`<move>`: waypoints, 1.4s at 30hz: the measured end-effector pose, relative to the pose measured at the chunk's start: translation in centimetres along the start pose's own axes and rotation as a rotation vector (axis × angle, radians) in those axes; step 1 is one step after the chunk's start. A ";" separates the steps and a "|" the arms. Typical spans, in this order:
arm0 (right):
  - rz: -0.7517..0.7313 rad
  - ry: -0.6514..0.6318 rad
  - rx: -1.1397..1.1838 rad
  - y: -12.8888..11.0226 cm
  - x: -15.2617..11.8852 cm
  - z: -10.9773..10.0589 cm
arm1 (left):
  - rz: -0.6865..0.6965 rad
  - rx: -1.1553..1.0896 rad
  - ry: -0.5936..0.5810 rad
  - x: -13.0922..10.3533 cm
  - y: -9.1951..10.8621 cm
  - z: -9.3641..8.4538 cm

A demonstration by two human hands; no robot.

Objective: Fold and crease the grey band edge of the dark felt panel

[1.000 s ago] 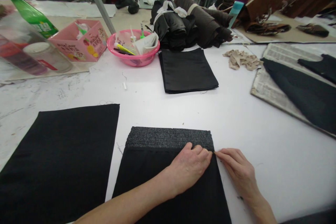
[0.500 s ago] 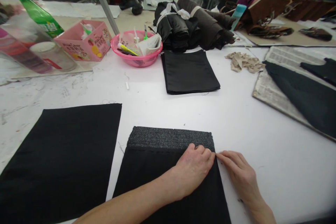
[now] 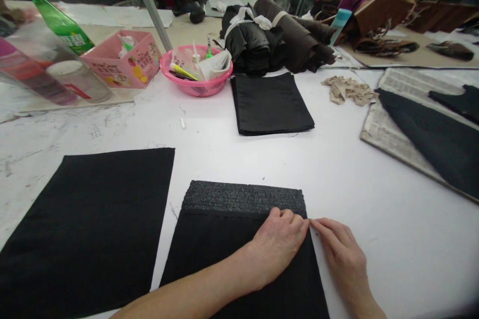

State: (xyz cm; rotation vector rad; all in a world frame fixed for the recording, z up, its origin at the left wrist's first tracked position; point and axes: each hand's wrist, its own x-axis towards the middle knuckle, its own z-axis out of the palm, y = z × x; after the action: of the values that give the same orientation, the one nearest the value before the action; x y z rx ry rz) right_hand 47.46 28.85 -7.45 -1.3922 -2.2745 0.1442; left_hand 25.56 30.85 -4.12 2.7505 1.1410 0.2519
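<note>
A black fabric piece (image 3: 209,244) lies in front of me, with a speckled dark grey strip (image 3: 239,198) along its far end. My left hand (image 3: 280,239) reaches across it, fingers curled and closed at the right edge, just below the strip. From the right, my right hand (image 3: 342,244) meets it there, thumb and fingertips pinched together at the fabric's edge. The two hands' fingertips touch or nearly touch, and the bit of fabric between them is mostly hidden. To the left another black fabric piece (image 3: 97,224) lies flat.
Beyond is a stack of black pieces (image 3: 273,104). Behind stand a pink basin (image 3: 196,84) with pens, a pink box (image 3: 123,60), a green bottle (image 3: 60,25) and dark fabric rolls (image 3: 292,35). At right are a beige scrap (image 3: 348,89) and a board (image 3: 370,129). Other people work at the back.
Both hands stay at the same edge, with only a very small shift of the fingers. The whole view has moved slightly; the fabric lies as before.
</note>
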 end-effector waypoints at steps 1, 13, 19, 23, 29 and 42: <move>-0.006 0.004 -0.008 0.1 0.0 0.0 | -0.002 0.010 -0.019 0.1 0.1 -0.1; -0.035 0.039 -0.044 -1.5 0.1 1.8 | 0.009 -0.027 0.113 -2.2 -0.9 0.0; -0.025 0.022 -0.122 -2.2 0.3 1.8 | -0.065 0.077 0.100 -6.1 -1.7 0.9; 0.017 0.032 -0.149 -2.5 0.2 1.5 | -0.140 0.154 0.078 -10.2 -3.5 1.1; 0.021 0.034 -0.169 -2.5 0.0 1.7 | -0.273 0.214 0.089 -16.0 -6.5 0.8; -0.084 -0.127 -0.140 -5.2 3.8 1.0 | -0.452 -0.011 0.183 -17.8 -7.4 -2.1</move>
State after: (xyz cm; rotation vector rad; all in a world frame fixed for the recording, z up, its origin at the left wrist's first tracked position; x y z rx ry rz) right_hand 41.33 29.82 -5.37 -1.3885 -2.4860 0.0485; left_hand 7.65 23.56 -5.28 2.4079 1.7556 0.4525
